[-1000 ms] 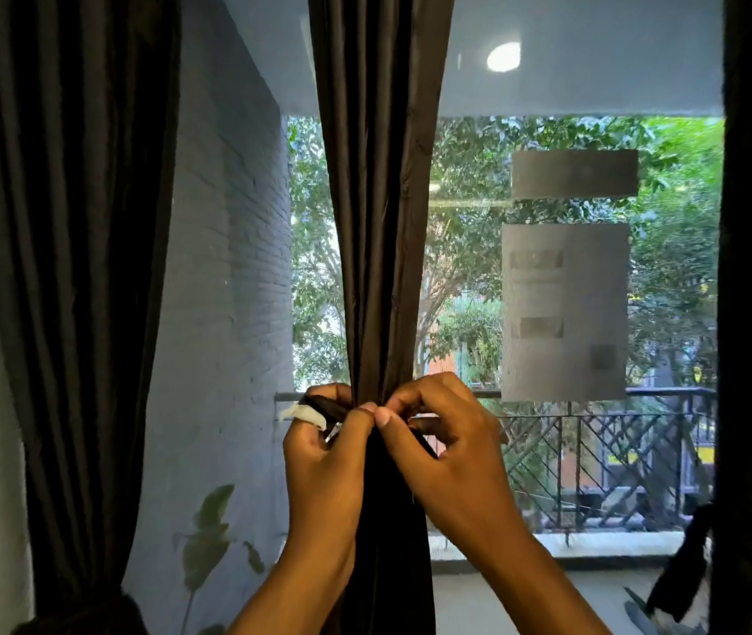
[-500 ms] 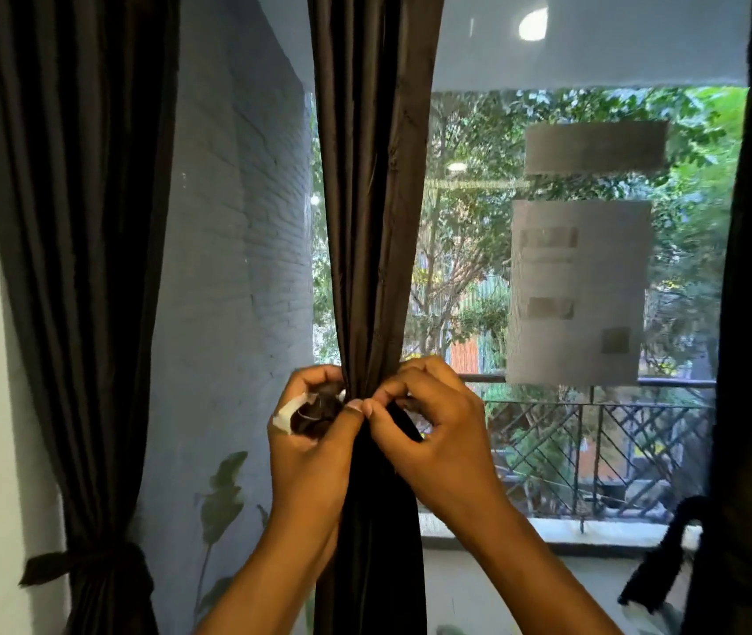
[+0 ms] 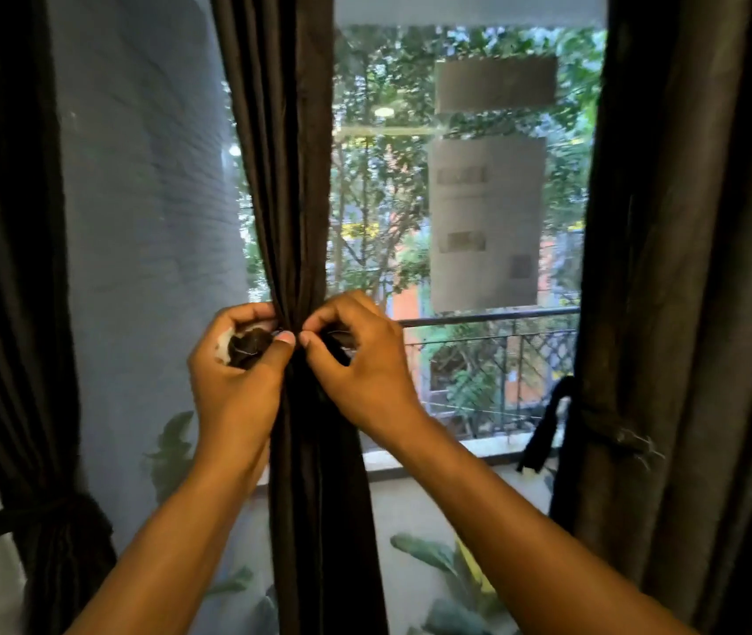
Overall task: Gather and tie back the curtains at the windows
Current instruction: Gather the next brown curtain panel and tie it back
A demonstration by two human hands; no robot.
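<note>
The gathered middle curtain [image 3: 287, 176] hangs between both hands: left hand [image 3: 234, 364] grips the dark tie-back [image 3: 249, 348] at its left side, right hand [image 3: 360, 359] pinches it on the right, thumbs nearly touching

- Three dark curtains: left curtain [image 3: 8, 268], middle curtain [image 3: 287, 176], right curtain [image 3: 694, 268].
- Three tie-backs, one to each curtain: left tie-back [image 3: 44, 513] knotted round its bunch, right tie-back [image 3: 612, 428] round its bunch with a loose end hanging, middle tie-back [image 3: 250, 348] bunched in a grip at the gathered waist.
- Two hands: left hand [image 3: 232, 382] and right hand [image 3: 365, 373], each pinching at the middle curtain, thumbs nearly touching.
- Two grey rectangular sheets on the glass: small sheet [image 3: 495, 82] above large sheet [image 3: 486, 222].
- One balcony railing [image 3: 488, 318] outside.
</note>
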